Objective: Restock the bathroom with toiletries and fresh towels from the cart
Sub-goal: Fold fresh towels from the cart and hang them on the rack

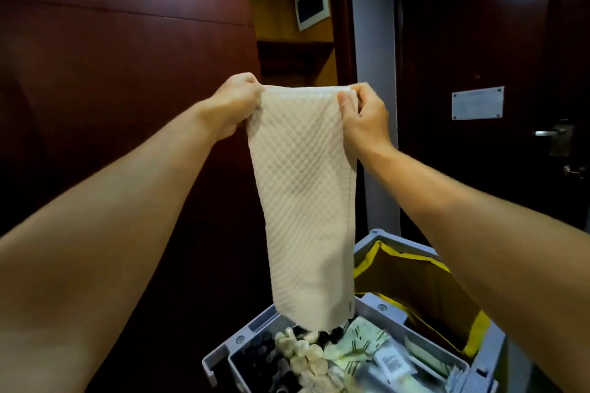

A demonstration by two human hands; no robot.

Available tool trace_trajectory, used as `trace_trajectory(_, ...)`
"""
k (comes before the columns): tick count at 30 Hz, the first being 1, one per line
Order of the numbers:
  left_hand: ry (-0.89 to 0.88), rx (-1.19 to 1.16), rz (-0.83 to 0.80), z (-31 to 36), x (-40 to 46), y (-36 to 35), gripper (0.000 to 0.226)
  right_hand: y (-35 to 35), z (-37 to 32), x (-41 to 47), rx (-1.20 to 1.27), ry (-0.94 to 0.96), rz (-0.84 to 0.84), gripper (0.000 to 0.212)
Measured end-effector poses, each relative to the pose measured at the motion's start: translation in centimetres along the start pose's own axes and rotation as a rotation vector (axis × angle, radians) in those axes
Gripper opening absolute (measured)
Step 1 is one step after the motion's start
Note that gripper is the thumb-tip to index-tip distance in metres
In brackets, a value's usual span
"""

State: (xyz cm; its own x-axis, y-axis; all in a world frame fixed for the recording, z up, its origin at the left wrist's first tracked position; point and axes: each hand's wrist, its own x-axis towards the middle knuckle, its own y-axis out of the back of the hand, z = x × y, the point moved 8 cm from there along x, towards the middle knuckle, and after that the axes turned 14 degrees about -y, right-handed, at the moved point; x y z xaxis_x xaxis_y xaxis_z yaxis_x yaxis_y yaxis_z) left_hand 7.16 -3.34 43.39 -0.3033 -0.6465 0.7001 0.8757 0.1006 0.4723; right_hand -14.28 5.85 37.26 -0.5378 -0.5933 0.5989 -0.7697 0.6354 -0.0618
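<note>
Dark red wooden walls (111,73) stand all around, and a dark door with a silver handle (549,132) is on the far right. A small white-framed panel (311,3) hangs on the far wall.

Both arms reach out in front. The left hand (234,104) pinches the top left corner of a cream quilted towel with a diamond pattern (300,201). The right hand (362,118) pinches the top right corner, with the thumb pressed on the front of the cloth. Both hands are closed on the towel, and both are about as far out as each other.

The towel hangs straight down between the hands, so its long side runs up and down. Its top edge is pulled flat from left to right. Its bottom end hangs just over the grey plastic cart tray (255,325), near and low in the view. I cannot tell if the bottom end touches what lies in the tray.

Small white bottles (303,348) and small black bottles (258,351) lie in the tray, with some pale packets (360,341) to their right. A brown bag with yellow trim (427,290) sits in the cart on the right.

It looks like the towel is being held up to check or fold it. Next, the hands likely need to come together, side to side, to fold it in half.
</note>
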Motion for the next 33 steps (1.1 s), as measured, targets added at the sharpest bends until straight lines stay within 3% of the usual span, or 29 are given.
trace_trajectory(5, -0.014, 0.017, 0.155, -1.3, -0.5, -0.3, 0.021, -1.0, -0.8, 1.2, -0.095, -0.029, -0.038, 0.016)
trace_trajectory(8, 0.038, -0.195, 0.234, -3.4, -1.8, -1.0, 0.021, -1.6, 0.1, 1.0, -0.083, -0.059, -0.009, 0.017)
trace_trajectory(10, 0.103, -0.52, 0.134, -4.8, -3.1, -2.9, 0.049, -2.0, 1.0, 1.0, -0.088, -0.104, 0.018, 0.017)
trace_trajectory(12, 0.15, -0.727, -0.081, -6.0, -5.2, -5.7, 0.058, -2.2, 2.2, 1.0, -0.071, -0.148, 0.039, 0.019)
trace_trajectory(15, 0.262, -0.689, -0.231, -8.2, -8.3, -8.8, 0.058, -2.0, 4.1, 0.9, -0.054, -0.2, 0.042, 0.02)
trace_trajectory(19, 0.235, -0.661, -0.026, -8.7, -7.4, -8.7, 0.048, -1.2, 5.3, 1.9, -0.012, -0.251, -0.05, 0.018)
trace_trajectory(22, 0.22, -0.725, 0.051, -7.5, -6.0, -8.5, 0.044, -1.6, 7.1, 1.8, 0.157, -0.472, -0.359, 0.043)
trace_trajectory(24, 0.178, -0.714, 0.05, -6.7, -5.3, -8.1, 0.046, -1.9, 8.4, 1.1, 0.134, -0.533, -0.458, 0.045)
trace_trajectory(27, 0.136, -0.741, -0.082, -6.5, -5.0, -8.3, 0.056, -1.8, 8.4, 1.4, 0.183, -0.475, -0.342, 0.023)
trace_trajectory(30, 0.153, -0.525, -0.348, -7.6, -6.8, -10.3, 0.058, -1.6, 7.7, 1.9, 0.281, -0.456, -0.291, 0.013)
trace_trajectory(33, 0.134, -0.485, -0.164, -8.5, -6.5, -9.4, 0.04, -1.0, 6.8, 2.1, 0.203, -0.416, -0.274, 0.014)
